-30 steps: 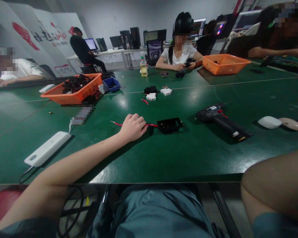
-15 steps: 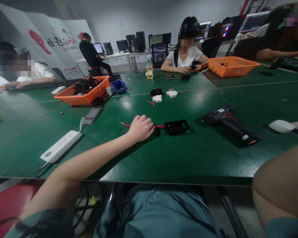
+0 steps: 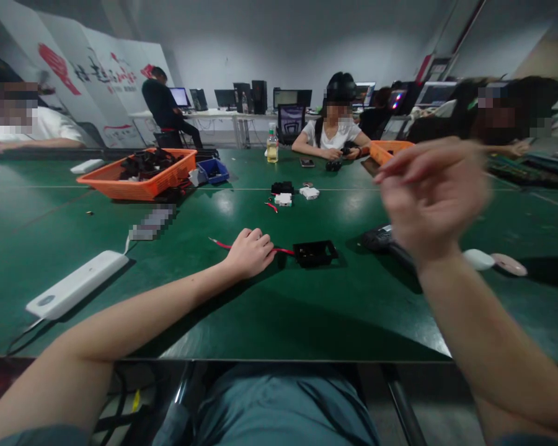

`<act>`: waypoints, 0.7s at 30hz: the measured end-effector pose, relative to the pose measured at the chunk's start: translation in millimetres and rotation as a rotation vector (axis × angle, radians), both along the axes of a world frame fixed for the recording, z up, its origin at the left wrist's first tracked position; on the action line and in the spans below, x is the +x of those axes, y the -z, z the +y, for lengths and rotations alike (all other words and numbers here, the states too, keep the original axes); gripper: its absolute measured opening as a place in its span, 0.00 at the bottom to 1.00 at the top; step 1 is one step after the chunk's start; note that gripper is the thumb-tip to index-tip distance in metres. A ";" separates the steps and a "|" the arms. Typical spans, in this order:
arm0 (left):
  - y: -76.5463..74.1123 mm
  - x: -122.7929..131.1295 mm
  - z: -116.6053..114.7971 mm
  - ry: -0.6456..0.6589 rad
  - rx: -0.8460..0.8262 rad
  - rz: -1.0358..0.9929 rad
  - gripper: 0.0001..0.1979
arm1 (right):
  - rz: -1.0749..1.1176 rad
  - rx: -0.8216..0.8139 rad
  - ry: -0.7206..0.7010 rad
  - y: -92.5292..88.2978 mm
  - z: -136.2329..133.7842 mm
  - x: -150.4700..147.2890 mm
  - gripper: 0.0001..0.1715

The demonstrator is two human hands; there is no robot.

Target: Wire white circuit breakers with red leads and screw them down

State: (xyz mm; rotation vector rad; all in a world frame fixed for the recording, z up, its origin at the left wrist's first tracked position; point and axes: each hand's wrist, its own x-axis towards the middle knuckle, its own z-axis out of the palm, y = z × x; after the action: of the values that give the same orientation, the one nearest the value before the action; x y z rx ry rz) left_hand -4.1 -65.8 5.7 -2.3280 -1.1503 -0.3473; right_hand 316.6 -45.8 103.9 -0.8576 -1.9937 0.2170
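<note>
My left hand (image 3: 251,253) rests on the green table, its fingers closed around a red wire (image 3: 220,244). The wire's bare end sticks out to the left. On the right it runs to a black plastic housing (image 3: 314,253) that lies open side up. My right hand (image 3: 437,195) is raised above the table, somewhat blurred, with its fingers curled and the fingertips pinched together. Whatever may be between them is too small to make out. Partly behind my right forearm lies a black power drill (image 3: 379,239).
An orange basket (image 3: 139,189) of black parts and a blue bin (image 3: 212,171) stand at the left. White blocks (image 3: 283,199) lie mid-table. A white power strip (image 3: 81,282) is near left, a bottle (image 3: 272,148) farther back. A co-worker (image 3: 331,133) sits opposite.
My right hand has come up into view from the lower right, now covering part of the drill and the far basket. My left hand still holds the wire. The view has shifted slightly.
</note>
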 end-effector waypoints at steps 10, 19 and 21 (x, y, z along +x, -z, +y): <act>0.4 1.6 -0.9 0.010 0.051 -0.011 0.15 | -0.161 -0.077 -0.089 97.1 31.7 -12.5 0.17; 0.8 2.9 -2.5 0.006 0.072 0.025 0.15 | -0.404 -0.245 -0.160 91.2 19.9 -19.4 0.37; 1.3 2.5 -2.6 -0.001 0.075 0.038 0.15 | -0.420 -0.229 -0.160 91.6 19.5 -20.0 0.33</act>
State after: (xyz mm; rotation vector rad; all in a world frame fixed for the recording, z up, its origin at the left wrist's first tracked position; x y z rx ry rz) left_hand -1.6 -68.4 4.4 -2.2599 -1.1012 -0.3383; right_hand 296.6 -26.3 12.3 -0.9458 -2.4692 0.3881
